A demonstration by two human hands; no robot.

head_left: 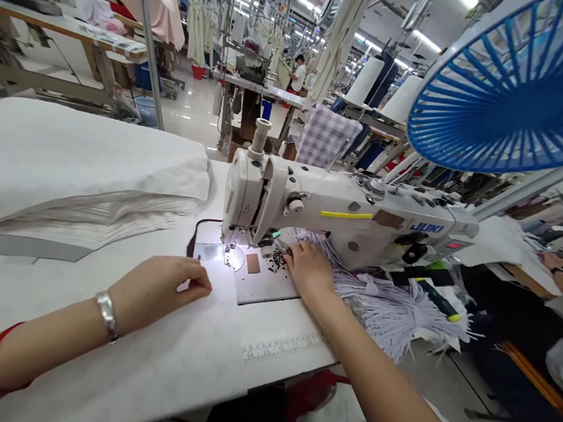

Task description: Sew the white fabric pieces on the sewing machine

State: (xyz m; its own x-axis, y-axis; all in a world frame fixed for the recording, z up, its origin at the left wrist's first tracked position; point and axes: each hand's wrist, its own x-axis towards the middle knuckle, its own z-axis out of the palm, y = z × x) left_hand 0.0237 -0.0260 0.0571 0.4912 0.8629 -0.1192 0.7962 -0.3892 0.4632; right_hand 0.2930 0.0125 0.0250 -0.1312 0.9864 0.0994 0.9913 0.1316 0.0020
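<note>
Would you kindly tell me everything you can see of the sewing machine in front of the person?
The sewing machine is a cream-white industrial machine, apparently painted metal, with blue JUKI lettering on its arm. A yellow strip and a brown patch lie across the arm's front, and an upright cream post rises from its head. Bright light falls on the needle area. It stands on a white table, and the right hand rests on a plate in front of it.

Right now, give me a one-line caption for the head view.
Left hand on the white work table, right hand beside a JUKI sewing machine.
</note>
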